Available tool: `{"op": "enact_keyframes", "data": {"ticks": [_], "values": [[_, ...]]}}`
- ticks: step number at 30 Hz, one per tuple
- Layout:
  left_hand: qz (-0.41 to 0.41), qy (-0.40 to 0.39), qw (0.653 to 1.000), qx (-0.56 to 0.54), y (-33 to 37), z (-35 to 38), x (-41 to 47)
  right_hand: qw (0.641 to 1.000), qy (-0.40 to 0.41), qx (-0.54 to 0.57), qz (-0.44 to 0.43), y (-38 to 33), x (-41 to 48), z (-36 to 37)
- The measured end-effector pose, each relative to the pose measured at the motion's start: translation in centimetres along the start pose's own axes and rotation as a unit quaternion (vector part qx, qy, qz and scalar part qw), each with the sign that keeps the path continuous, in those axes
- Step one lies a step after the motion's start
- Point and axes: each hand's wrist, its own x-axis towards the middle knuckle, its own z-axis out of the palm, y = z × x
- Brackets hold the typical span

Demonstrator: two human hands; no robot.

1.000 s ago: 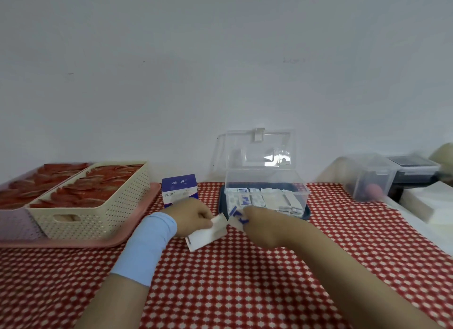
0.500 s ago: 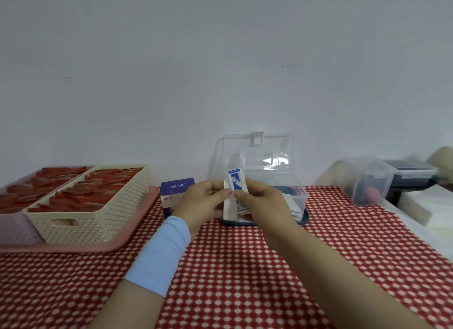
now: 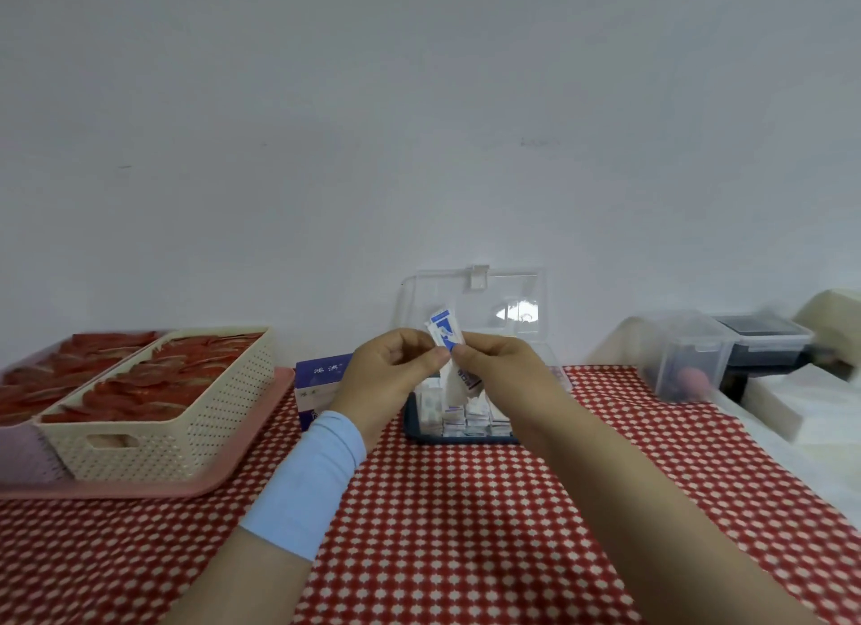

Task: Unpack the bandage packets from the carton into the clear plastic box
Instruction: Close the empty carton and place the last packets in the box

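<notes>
Head view: left hand (image 3: 389, 372) and right hand (image 3: 501, 370) pinch one bandage packet (image 3: 448, 344) between thumbs and fingertips, upright, raised just above the clear plastic box (image 3: 470, 419), lid open at far centre. Carton (image 3: 321, 382) stands left of box. Packet looks light, thin, floppy, likely slick; best pinched at edges, not middle.

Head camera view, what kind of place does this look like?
Probably a home or small workroom packing table: a red checked tablecloth, a cream basket of red items, and a clear plastic box against a bare wall.
</notes>
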Motion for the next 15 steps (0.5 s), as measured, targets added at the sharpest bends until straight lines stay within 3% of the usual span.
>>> {"op": "enact_keyframes", "data": {"ticks": [3, 6, 11, 15], "values": [[0.038, -0.033, 0.997, 0.05, 1.4, 0.3, 1.8, 0.999, -0.035, -0.021, 0.015, -1.5, 1.3, -1.8], [0.065, -0.061, 0.992, 0.09, 2.0, 0.9, 3.6, 0.994, -0.09, 0.035, 0.053, -2.4, 2.9, -3.6], [0.037, -0.111, 0.993, -0.031, 1.0, 2.8, 5.7, 0.975, -0.121, 0.13, 0.135, -1.7, 5.1, -5.2], [0.046, -0.079, 0.994, -0.056, -0.2, 3.6, 6.6, 0.97, -0.137, 0.146, 0.141, -0.5, 6.3, -5.7]]}}
